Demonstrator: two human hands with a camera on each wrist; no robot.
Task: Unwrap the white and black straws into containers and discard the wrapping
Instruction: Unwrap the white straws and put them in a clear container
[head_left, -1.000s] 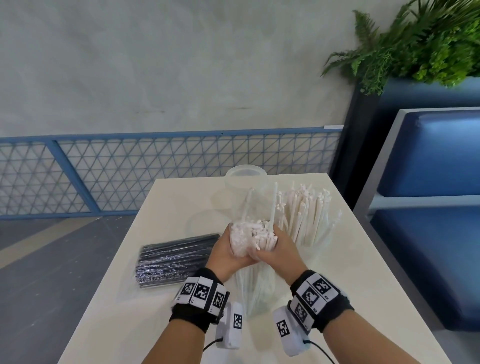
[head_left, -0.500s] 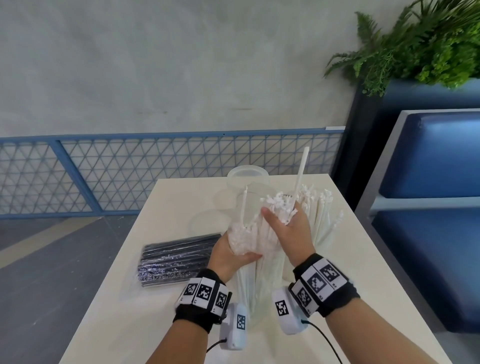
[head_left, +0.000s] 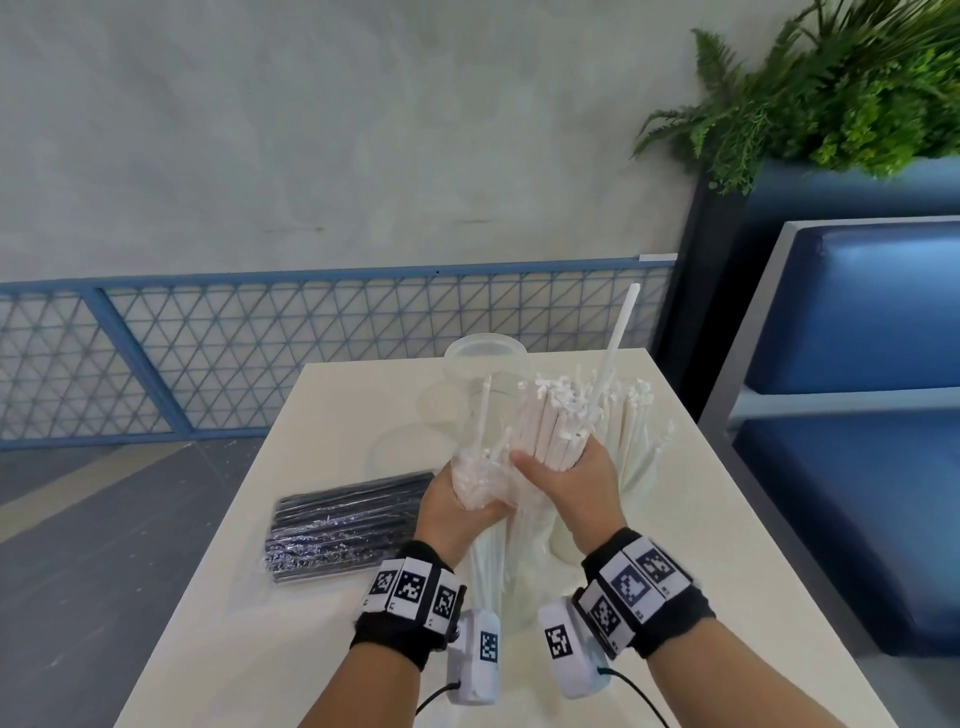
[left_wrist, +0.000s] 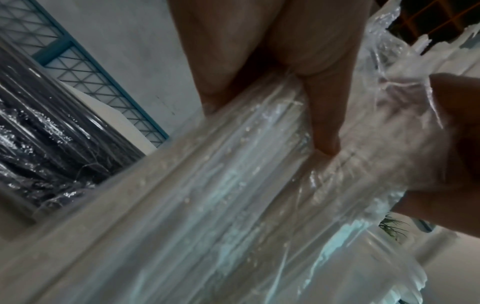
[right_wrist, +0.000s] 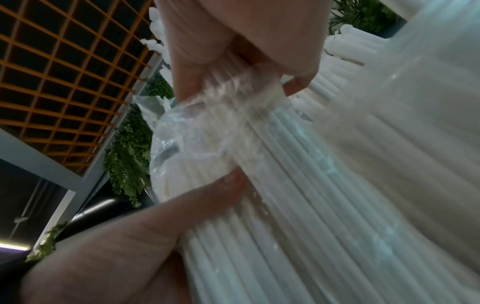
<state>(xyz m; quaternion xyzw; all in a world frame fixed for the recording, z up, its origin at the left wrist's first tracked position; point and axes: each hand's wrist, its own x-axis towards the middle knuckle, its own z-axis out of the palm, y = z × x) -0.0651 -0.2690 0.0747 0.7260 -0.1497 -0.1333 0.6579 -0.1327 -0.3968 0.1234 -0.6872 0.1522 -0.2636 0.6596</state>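
My right hand grips a thick bundle of white straws and holds it upright above the table, half out of its clear plastic wrapping. My left hand grips that wrapping bunched around the bundle's lower part; in the left wrist view the wrapping is crinkled film over straws. One straw sticks up higher than the others. More white straws stand in a clear container behind my right hand. The wrapped pack of black straws lies on the table at left.
An empty clear container stands at the table's far edge. A blue mesh railing runs behind the table, a blue bench lies to the right, and green plants hang above it.
My right hand has pulled the white straw bundle upward out of the wrapping, while my left hand kept hold of the bunched plastic lower down. One straw now pokes up above the rest.
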